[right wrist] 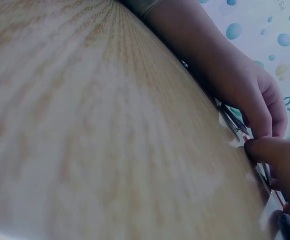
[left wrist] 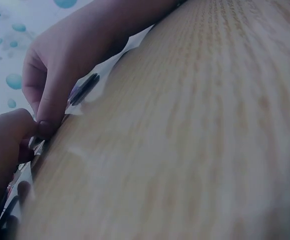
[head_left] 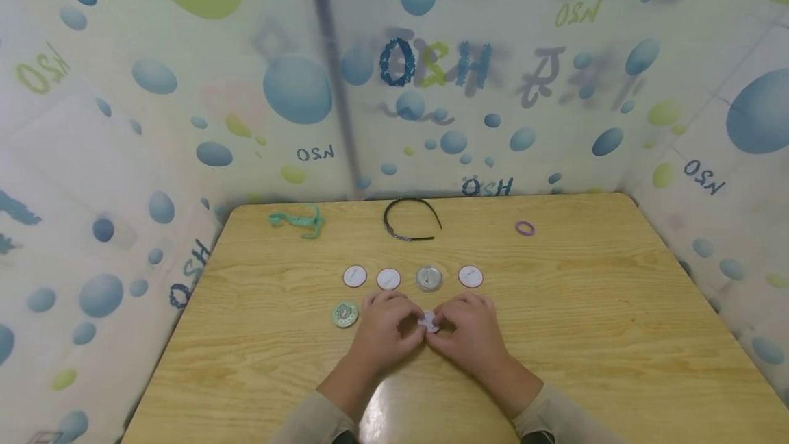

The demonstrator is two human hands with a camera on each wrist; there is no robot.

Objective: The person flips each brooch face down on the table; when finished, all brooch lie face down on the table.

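Observation:
In the head view my left hand (head_left: 387, 326) and right hand (head_left: 470, 331) meet near the middle of the table. Thumbs and fingers of both pinch a small pale disc, seemingly a round badge (head_left: 428, 321), from its two sides; the fingertips cover part of it. Just left of the left hand lies a green round badge (head_left: 345, 314) with a picture face up. Beyond the hands is a row of round badges, among them a silver-backed badge (head_left: 429, 278) and a white badge (head_left: 470, 276). In the left wrist view both hands touch low over the table; the disc is barely visible.
At the back of the wooden table (head_left: 616, 334) lie a green claw-like hair clip (head_left: 298, 220), a black headband (head_left: 387, 221) and a purple ring-shaped band (head_left: 525, 228). More white badges (head_left: 354, 276) lie at the row's left end. A patterned wall (head_left: 394, 149) borders the far edge.

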